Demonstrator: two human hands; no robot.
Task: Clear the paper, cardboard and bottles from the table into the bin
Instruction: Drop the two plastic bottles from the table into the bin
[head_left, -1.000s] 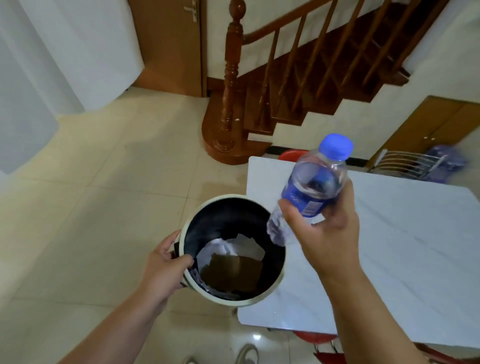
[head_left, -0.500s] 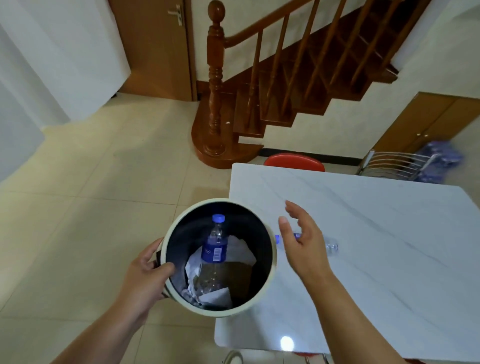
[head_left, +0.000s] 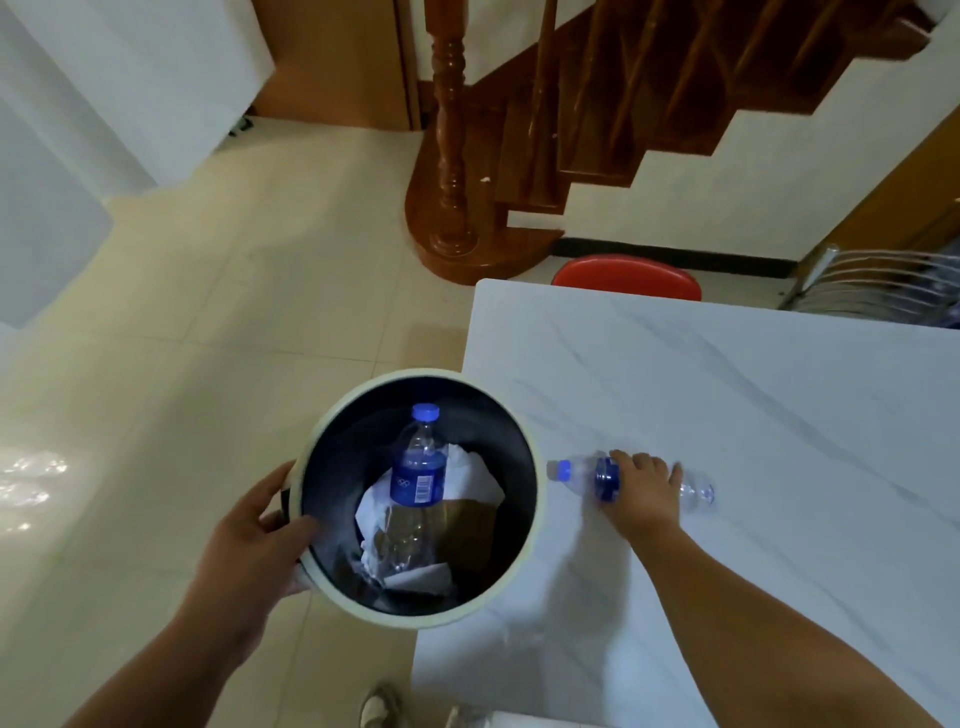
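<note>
A round bin (head_left: 537, 525) with a cream rim and dark inside is held at the table's left edge. My left hand (head_left: 254, 545) grips its left rim. Inside lie a clear bottle with a blue cap and label (head_left: 418, 478), white crumpled paper (head_left: 475, 475) and brown cardboard (head_left: 467, 530). A second clear bottle (head_left: 696, 491) with a blue cap lies on its side on the white marble table (head_left: 753, 415), cap toward the bin. My right hand (head_left: 641, 493) rests over its middle, fingers curled on it.
A red stool (head_left: 626, 275) stands behind the table's far edge. A metal wire rack (head_left: 878, 280) sits at the far right. A wooden staircase with a newel post (head_left: 449, 156) rises beyond. My shoes (head_left: 382, 706) show on the tiled floor.
The bottle my right hand held over the bin dropped into it. That hand then moved right and down onto a second bottle lying on the table. My left hand kept hold of the bin.
</note>
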